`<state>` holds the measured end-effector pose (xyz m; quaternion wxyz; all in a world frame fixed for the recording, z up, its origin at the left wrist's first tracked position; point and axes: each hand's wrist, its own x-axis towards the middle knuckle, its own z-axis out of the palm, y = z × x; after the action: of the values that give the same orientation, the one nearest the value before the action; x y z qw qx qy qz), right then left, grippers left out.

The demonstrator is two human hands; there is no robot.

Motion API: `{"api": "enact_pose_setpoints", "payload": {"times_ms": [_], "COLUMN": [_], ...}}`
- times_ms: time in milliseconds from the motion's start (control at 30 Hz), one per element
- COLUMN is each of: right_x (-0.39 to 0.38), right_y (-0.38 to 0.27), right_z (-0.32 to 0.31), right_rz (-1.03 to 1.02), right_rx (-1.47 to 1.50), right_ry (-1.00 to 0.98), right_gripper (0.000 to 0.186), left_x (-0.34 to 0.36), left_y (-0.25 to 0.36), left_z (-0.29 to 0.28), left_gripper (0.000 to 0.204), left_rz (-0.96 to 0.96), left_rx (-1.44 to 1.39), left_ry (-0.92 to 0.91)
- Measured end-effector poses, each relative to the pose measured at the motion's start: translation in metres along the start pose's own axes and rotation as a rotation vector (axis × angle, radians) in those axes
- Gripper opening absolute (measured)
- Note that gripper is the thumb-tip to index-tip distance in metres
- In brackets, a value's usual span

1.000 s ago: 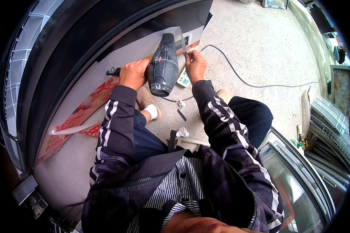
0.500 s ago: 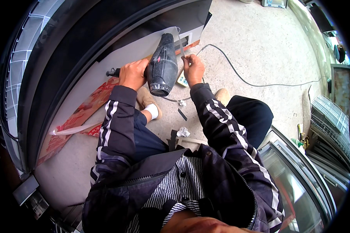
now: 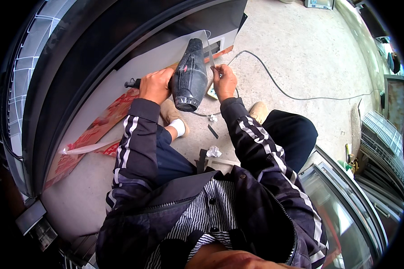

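Observation:
A black hair dryer (image 3: 189,76) is in my left hand (image 3: 156,86), whose fingers are wrapped around its handle. Its narrow nozzle points away from me, toward the lower part of a large dark appliance (image 3: 166,36). Just right of the dryer, my right hand (image 3: 225,82) pinches the near end of a thin, pale strip (image 3: 210,53). The strip runs away from my fingers along the edge of a light-coloured sheet or panel (image 3: 148,58) on the appliance. The dryer's body hides part of that panel.
A white power strip (image 3: 212,91) lies behind my right hand, and a dark cable (image 3: 274,81) curves across the concrete floor. Crumpled white paper (image 3: 214,151) and a small black strip (image 3: 212,131) lie between my legs. Glass-fronted frames (image 3: 341,210) and wire racks (image 3: 381,130) stand at right.
The whole picture has shifted slightly to the right. Both hands keep their holds, and the dryer stays in nearly the same place.

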<state>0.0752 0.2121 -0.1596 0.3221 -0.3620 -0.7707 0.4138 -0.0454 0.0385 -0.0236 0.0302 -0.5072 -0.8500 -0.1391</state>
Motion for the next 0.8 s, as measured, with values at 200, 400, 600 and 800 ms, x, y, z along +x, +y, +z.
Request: {"api": "enact_pose_setpoints", "payload": {"times_ms": [200,400,600,800], "right_x": [-0.0016,-0.003,-0.0046,-0.0091], "right_y": [-0.0007,0.0004,0.0021,0.0026], "right_z": [-0.0018,-0.0031,-0.0053,-0.0062], "right_rz": [-0.017,-0.013,-0.016,-0.009], "right_rx": [-0.003,0.015,0.028,0.021], "right_ry": [0.008,0.003,0.006,-0.01], "right_gripper": [0.015,0.015,0.014,0.014], "left_x": [-0.0002,-0.0003,0.0014,0.0008], "left_y": [0.0013,0.0007,0.0017,-0.0017], "left_z": [-0.0029,-0.0028,-0.0027,-0.0011], "left_gripper": [0.016,0.019,0.021,0.022], "left_rz": [0.005,0.01,0.009,0.023], "left_rx": [0.004,0.015,0.027,0.021], "left_ry": [-0.004,0.007,0.011,0.028]}}
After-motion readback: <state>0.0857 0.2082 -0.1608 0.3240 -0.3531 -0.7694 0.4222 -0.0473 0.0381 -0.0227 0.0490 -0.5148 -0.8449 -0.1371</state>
